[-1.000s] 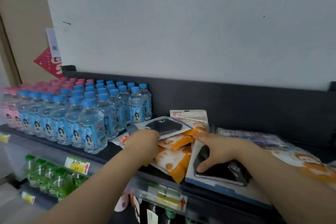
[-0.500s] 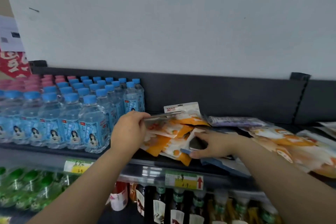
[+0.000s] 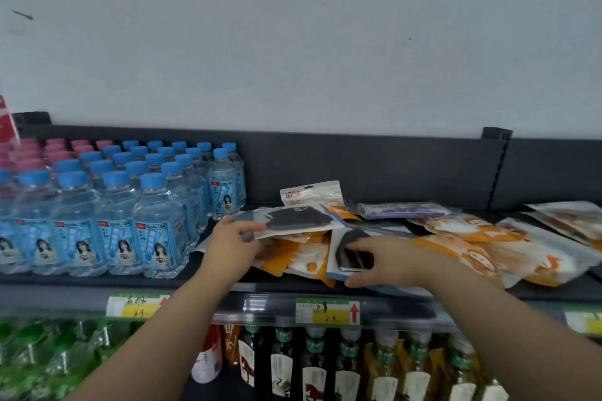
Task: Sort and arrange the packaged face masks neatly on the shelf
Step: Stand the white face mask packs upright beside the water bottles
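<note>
My left hand (image 3: pixel 233 244) pinches the left edge of a white packet with a black mask (image 3: pixel 298 220), held lifted above the pile. My right hand (image 3: pixel 384 259) grips a second black-mask packet (image 3: pixel 350 252) at the front of the dark shelf (image 3: pixel 325 283). Under both lie several orange-and-white mask packets (image 3: pixel 301 259). More orange-and-white packets (image 3: pixel 488 247) spread to the right, a purple packet (image 3: pixel 400 209) lies behind, and a white hang-tab packet (image 3: pixel 311 194) leans at the back.
Blue-capped water bottles (image 3: pixel 153 228) stand in rows just left of the pile, pink-capped ones (image 3: pixel 55 146) behind them. A dark back panel (image 3: pixel 374 169) closes the shelf. Price tags (image 3: pixel 327 311) line its front rail. Bottled drinks (image 3: pixel 312 365) fill the shelf below.
My left hand has lifted the black-mask packet up and flattened it out above the pile. My right hand has slid along the second packet at the front edge. The view shifted right.
</note>
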